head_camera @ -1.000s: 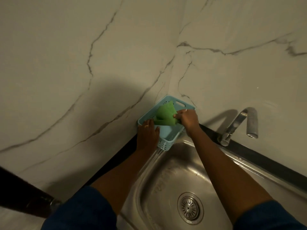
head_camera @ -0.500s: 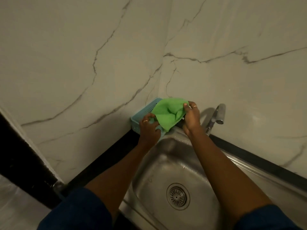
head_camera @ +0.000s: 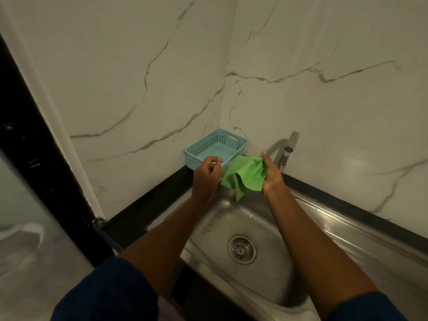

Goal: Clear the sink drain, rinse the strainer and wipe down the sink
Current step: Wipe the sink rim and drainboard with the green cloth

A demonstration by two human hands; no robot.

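Cloth (head_camera: 245, 176) now outside basket (head_camera: 202, 158), over sink (head_camera: 254, 218); right hand (head_camera: 273, 178) around it, left hand (head_camera: 206, 174) slack.

Home kitchen corner: round-cornered stainless steel sink (head_camera: 236, 218) with round metal drain strainer (head_camera: 242, 249), curved metal tap (head_camera: 287, 150), white grey-veined marble-look wall tiles (head_camera: 139, 77).
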